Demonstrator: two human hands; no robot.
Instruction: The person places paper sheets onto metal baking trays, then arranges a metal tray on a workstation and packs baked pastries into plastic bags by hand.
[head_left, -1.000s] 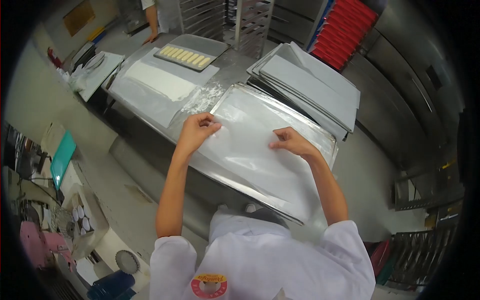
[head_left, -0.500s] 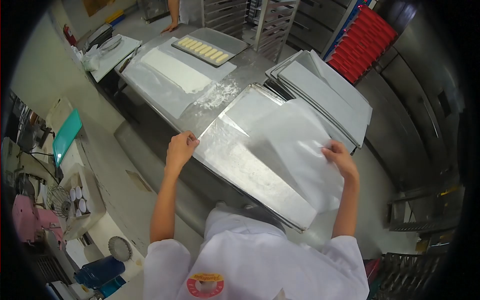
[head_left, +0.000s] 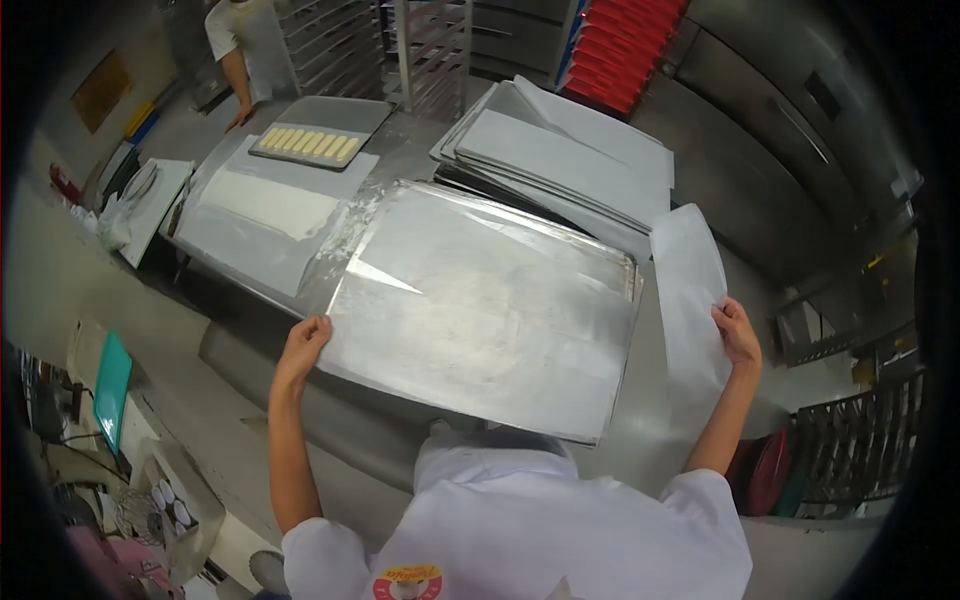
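Observation:
A metal baking tray (head_left: 480,300) lies in front of me with its bare, scuffed surface facing up. At its near left corner, my left hand (head_left: 303,350) is closed, its fingertips pinching the edge. Off the tray's right side hangs a curved sheet of baking paper (head_left: 690,290). My right hand (head_left: 738,332) pinches that sheet by its right edge, holding it up and apart from the tray.
Behind the tray is a stack of paper-lined trays (head_left: 570,160). Farther left, a tray with several pale dough strips (head_left: 305,143) rests near a white floured sheet (head_left: 265,208). Another person's hand (head_left: 240,117) touches the table by a rack (head_left: 430,60).
The baking paper has moved right, off the tray, with my right hand, so the tray's whole surface now shows. My left hand stays at the tray's corner. The view has turned right.

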